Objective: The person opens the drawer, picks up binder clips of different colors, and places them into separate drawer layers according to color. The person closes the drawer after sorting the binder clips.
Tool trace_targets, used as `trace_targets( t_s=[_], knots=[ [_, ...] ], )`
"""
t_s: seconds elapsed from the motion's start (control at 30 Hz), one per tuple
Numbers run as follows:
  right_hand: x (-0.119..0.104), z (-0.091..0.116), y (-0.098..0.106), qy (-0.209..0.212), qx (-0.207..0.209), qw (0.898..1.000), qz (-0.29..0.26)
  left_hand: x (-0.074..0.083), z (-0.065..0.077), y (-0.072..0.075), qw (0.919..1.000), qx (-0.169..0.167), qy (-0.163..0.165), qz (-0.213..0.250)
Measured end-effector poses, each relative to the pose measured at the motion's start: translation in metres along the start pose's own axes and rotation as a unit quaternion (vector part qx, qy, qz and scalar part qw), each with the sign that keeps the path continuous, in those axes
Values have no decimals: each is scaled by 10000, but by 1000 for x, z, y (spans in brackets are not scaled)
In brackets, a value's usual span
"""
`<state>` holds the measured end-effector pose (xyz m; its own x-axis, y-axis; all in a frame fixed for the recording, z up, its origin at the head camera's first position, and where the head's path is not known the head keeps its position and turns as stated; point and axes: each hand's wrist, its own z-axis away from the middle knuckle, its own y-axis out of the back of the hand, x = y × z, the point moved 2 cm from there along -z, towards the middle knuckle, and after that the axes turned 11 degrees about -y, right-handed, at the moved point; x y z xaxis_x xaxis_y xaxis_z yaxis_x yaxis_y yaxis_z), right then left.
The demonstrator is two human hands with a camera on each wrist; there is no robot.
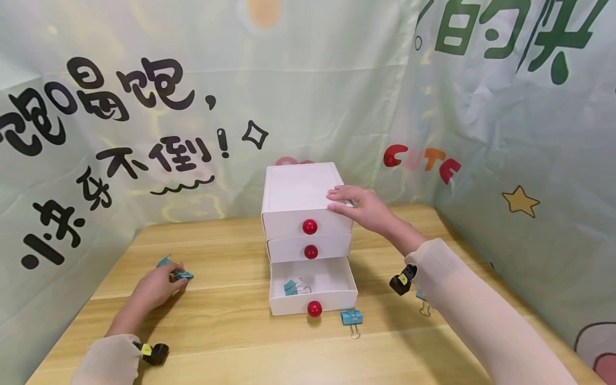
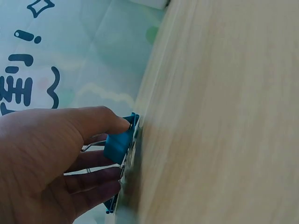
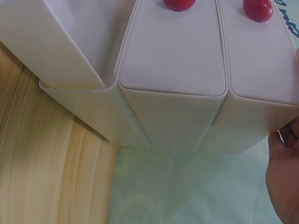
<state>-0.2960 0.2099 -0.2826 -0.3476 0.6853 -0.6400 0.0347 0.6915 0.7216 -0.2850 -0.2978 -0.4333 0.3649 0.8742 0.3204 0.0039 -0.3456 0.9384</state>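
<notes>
My left hand [image 1: 156,286] is low over the left side of the table, its thumb and fingers pinching a blue binder clip [image 2: 117,144]. A second blue binder clip [image 1: 164,261] lies just beyond the fingers in the head view. My right hand [image 1: 368,208] rests on the top right edge of a white three-drawer box [image 1: 303,187], fingers laid over the lid. The bottom drawer [image 1: 332,272] is pulled out and holds a blue binder clip [image 1: 291,287]. The upper two drawers are closed. Each drawer has a red round knob [image 1: 314,308].
In front of the box's right corner, a blue binder clip [image 1: 352,317] lies on the wooden table [image 1: 216,331]. Another clip [image 1: 424,309] is partly hidden by the right sleeve. A printed cloth [image 1: 327,96] hangs behind the table and along both sides.
</notes>
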Motion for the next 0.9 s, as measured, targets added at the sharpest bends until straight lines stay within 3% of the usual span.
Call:
trace_targets(
  t_s=[0.33,0.7,0.9],
  knots=[
    [3,0,0,-15,-7,10000,19,13,-3,2,9996,103,-204,160],
    [2,-1,1,-12,15,10000,30,47,-10,9,9957,357,-784,344],
    [2,-1,0,-43,-18,10000,13,67,-12,10,9936,217,-1027,427]
  ],
)
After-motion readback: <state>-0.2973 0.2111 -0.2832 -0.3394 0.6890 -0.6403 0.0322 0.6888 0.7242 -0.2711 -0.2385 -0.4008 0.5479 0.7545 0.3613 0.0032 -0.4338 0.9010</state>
